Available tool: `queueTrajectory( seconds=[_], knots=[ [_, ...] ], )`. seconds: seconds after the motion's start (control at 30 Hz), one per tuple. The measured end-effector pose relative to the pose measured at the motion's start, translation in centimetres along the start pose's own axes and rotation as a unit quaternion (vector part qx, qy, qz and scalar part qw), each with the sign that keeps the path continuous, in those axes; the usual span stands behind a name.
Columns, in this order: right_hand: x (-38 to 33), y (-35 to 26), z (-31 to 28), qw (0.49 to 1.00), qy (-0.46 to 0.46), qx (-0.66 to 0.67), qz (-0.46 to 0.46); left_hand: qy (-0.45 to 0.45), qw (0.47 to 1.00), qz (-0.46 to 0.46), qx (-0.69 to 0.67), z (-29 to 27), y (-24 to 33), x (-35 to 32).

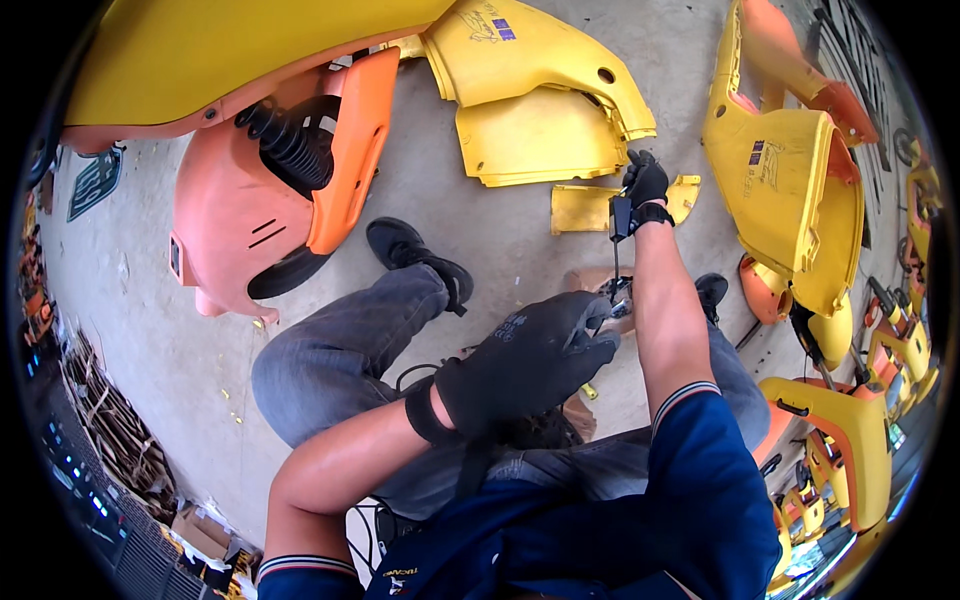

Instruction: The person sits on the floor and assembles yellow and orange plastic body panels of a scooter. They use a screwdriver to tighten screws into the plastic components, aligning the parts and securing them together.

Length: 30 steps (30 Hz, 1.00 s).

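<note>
My left hand [530, 362], in a black glove, is in front of my lap with thumb and fingers pinched together. What it holds is too small to make out; a small dark metallic part [621, 293] lies just past its fingertips. My right hand [645, 177], gloved in black too, is closed farther out, near a broken yellow plastic piece [580, 208] on the floor. Its contents are hidden. At that wrist sits a small black box [620, 217]. From it a thin dark line runs down toward my left fingertips; whether cable or shaft, I cannot tell.
Yellow body panels [540, 135] lie on the concrete floor ahead, with a larger yellow shell [770, 190] to the right. An orange fender [240, 220] with a black spring [290, 145] stands at left, below a big yellow panel [250, 60]. Bundled sticks [115, 420] lie far left.
</note>
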State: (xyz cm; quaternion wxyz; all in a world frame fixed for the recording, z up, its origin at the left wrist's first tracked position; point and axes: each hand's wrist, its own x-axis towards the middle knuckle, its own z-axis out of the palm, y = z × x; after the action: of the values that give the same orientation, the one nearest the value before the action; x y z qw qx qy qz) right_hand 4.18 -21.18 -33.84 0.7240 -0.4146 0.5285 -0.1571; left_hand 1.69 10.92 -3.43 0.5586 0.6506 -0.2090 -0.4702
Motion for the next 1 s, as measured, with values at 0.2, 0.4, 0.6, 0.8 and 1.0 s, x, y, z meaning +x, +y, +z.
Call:
queueTrajectory(
  seconds=[0.2,0.4,0.6,0.8,1.0],
  knots=[
    [0.2,-1.5,2.8,0.998,0.012,-0.032,0.044,-0.019,0.997,-0.063,-0.026,-0.4,0.4,0.4],
    [2.4,-1.6,2.3,0.985,-0.047,0.118,0.117,-0.022,0.999,-0.045,-0.015,-0.2,0.0,0.7],
    [2.6,-2.2,2.9,0.974,-0.088,0.156,0.136,0.003,1.000,-0.004,0.005,0.4,-0.4,0.8],
    [-2.6,-4.2,1.9,0.956,-0.224,0.185,0.044,0.010,1.000,0.017,0.000,0.2,0.3,1.0],
    [-9.2,-10.6,-1.9,0.963,-0.205,0.155,-0.079,0.002,1.000,0.002,0.028,0.3,1.1,0.7]
  ],
)
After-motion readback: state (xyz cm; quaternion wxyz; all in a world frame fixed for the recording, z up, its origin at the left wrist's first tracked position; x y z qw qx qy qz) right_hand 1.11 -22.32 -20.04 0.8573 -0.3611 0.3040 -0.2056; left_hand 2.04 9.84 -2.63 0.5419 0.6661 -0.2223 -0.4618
